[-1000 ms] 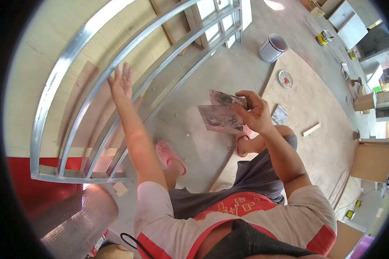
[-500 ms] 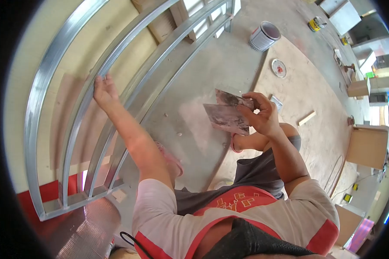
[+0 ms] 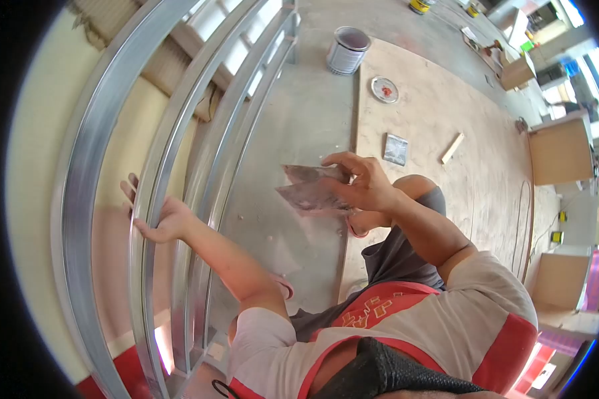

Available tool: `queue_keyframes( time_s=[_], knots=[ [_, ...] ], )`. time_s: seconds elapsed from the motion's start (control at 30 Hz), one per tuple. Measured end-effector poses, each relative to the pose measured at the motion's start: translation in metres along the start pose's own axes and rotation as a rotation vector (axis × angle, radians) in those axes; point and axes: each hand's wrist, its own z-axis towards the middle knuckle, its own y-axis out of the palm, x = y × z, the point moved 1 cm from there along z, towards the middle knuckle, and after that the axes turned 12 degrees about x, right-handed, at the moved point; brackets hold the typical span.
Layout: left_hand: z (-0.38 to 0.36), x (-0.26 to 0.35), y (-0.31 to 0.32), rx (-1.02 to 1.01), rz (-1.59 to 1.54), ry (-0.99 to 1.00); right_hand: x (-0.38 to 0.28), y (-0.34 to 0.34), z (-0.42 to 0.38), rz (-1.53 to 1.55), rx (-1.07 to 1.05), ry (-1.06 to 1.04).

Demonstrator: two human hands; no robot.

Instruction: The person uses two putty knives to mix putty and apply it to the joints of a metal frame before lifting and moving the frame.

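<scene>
A curved silver metal frame [image 3: 143, 133] with several parallel rails stands along the left side. My left hand [image 3: 163, 216] is around one of its inner rails, thumb on the near side and fingertips showing past the far side. Over the grey floor, my right hand [image 3: 366, 183] pinches two thin flat putty scrapers [image 3: 309, 197] between thumb and fingers. Their faces are smeared with dark and pinkish residue, and they spread apart at the far ends like a V. The scrapers are clear of the frame.
A large wooden board [image 3: 432, 100] lies on the floor at right. On it are a round lid [image 3: 385, 90] with a red dab, a small grey plate [image 3: 396, 149] and a wood strip [image 3: 452, 148]. An open can [image 3: 348, 52] stands by its corner. Cardboard boxes [image 3: 560, 151] stand farther right.
The view has shifted, bringing the frame closer. My left hand has moved lower along the rail, its fingers now reaching past it. The right hand still holds both scrapers.
</scene>
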Motion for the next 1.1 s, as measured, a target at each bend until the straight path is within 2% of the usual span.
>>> queue_keyframes(
  time_s=[0.03,0.13,0.2,0.27,0.33,0.43,0.53,0.63,0.77,0.9,0.97,1.07,1.1],
  knots=[
    [-0.004,-0.009,0.004,-0.047,0.015,-0.065,0.002,-0.002,-0.001,0.000,0.000,0.026],
    [-0.007,-0.008,0.006,0.011,0.203,-0.066,0.002,-0.005,0.001,-0.036,0.007,-0.039],
    [-0.005,-0.008,-0.009,-0.127,0.234,-0.004,0.009,-0.001,0.000,-0.011,0.039,-0.043],
    [-0.008,-0.013,-0.014,-0.132,0.346,0.048,0.004,-0.006,-0.002,-0.005,0.067,-0.083],
    [-0.019,-0.020,0.015,0.040,0.188,0.134,-0.007,-0.011,-0.001,-0.022,0.039,-0.067],
    [-0.019,-0.015,0.030,0.063,-0.101,0.083,-0.006,-0.007,0.000,-0.012,0.037,-0.083],
    [-0.024,-0.009,0.037,0.215,0.020,0.054,-0.007,-0.003,0.001,-0.042,0.043,-0.113],
    [-0.029,-0.005,0.045,0.325,-0.030,0.059,-0.008,-0.005,0.002,-0.082,0.068,-0.152],
    [-0.039,0.007,0.058,0.378,-0.063,0.054,-0.019,-0.020,-0.001,-0.077,0.109,-0.172],
    [-0.036,0.033,0.064,0.308,-0.061,0.089,-0.019,-0.026,-0.006,-0.099,0.082,-0.083],
    [-0.036,0.043,0.073,0.300,-0.008,0.176,-0.014,-0.030,-0.002,-0.087,0.095,-0.128],
    [-0.056,0.073,0.107,0.253,-0.140,0.141,-0.010,-0.037,-0.003,-0.028,0.179,-0.204],
    [-0.057,0.081,0.112,0.240,-0.164,0.195,-0.009,-0.041,-0.006,-0.003,0.223,-0.222]
  ],
)
